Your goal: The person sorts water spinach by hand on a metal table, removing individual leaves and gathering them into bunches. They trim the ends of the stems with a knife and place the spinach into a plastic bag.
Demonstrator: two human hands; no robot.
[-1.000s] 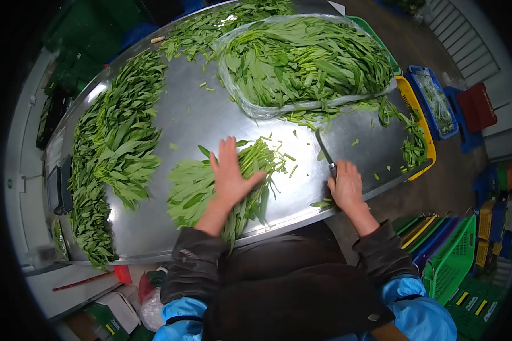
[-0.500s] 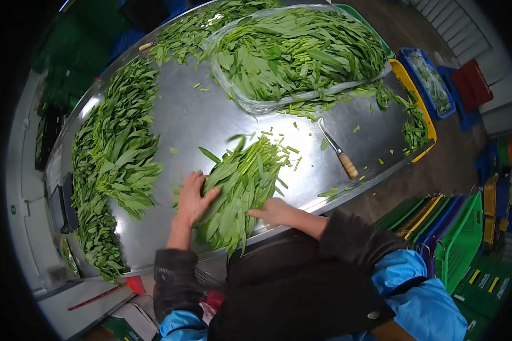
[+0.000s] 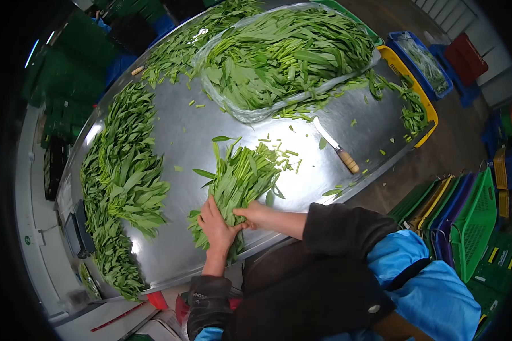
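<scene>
A loose bunch of water spinach (image 3: 242, 176) lies on the metal table near its front edge, cut stems pointing away from me and leaves toward me. My left hand (image 3: 215, 226) presses around its left side, fingers over the leaves. From the right, my right hand (image 3: 258, 215) closes on the other side, and the thumbs come near each other across the leaves. Short cut stem pieces (image 3: 290, 153) are scattered by the bunch's stem end. Farther right rests a knife (image 3: 337, 146) with a curved blade and wooden handle.
A long row of greens (image 3: 125, 165) lines the table's left side. At the back sits a plastic-lined heap of greens (image 3: 290, 57). A yellow crate (image 3: 429, 116) stands at the right edge, with stacked green crates (image 3: 475, 224) at lower right. Another wooden handle (image 3: 137, 71) shows back left.
My left hand has moved right and onto the leaves, and both hands have come together around the bunch. The view has shifted slightly.
</scene>
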